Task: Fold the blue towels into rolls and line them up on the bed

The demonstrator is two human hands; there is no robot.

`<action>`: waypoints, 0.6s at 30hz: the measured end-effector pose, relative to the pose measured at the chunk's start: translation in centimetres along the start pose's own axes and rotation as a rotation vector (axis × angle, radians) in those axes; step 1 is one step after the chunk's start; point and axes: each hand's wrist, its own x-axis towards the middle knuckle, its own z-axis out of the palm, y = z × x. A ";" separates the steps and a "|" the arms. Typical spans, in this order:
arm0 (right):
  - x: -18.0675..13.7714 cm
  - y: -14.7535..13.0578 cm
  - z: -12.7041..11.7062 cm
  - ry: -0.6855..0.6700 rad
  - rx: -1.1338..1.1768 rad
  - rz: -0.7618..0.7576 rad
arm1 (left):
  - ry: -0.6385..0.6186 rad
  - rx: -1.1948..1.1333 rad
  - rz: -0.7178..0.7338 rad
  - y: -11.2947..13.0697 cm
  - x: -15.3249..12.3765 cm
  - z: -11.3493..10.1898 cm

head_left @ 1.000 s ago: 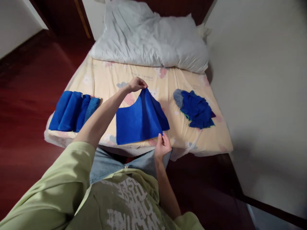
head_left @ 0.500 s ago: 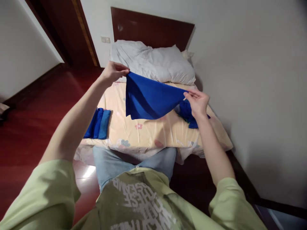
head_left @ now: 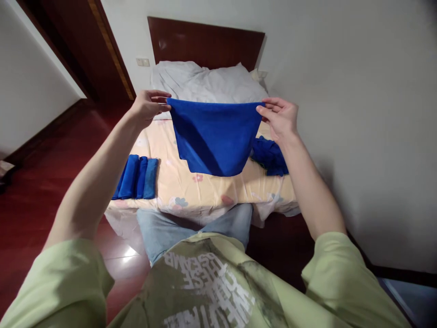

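A blue cloth [head_left: 215,136] hangs stretched between my two hands above the bed, its top edge nearly level. My left hand [head_left: 147,107] pinches its upper left corner between thumb and fingers. At the upper right corner, my right hand [head_left: 280,116] grips the cloth the same way. Several rolled or folded blue cloths [head_left: 136,177] lie side by side on the bed below my left forearm. A crumpled heap of blue cloth [head_left: 271,156] rests on the bed by my right wrist.
The bed has a peach floral sheet [head_left: 205,193], white pillows [head_left: 211,82] and a dark wooden headboard [head_left: 205,43]. A grey-white wall [head_left: 358,114] runs along the right side. To the left are a dark red floor [head_left: 68,159] and a brown door [head_left: 78,45].
My right hand has risen, bringing the cloth's slanted top edge to level. The cloth now hangs wider and flatter, and my left hand has shifted slightly left.
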 end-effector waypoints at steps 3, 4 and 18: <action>-0.2 -0.1 -0.3 0.017 -0.049 -0.045 | 0.039 -0.012 0.051 -0.5 -0.4 1.3; -0.2 0.0 -0.4 0.025 -0.061 -0.062 | 0.052 -0.012 0.067 -0.8 -0.4 1.7; -1.2 1.1 -2.2 0.064 -0.063 -0.137 | 0.051 0.045 0.008 -3.7 1.8 4.9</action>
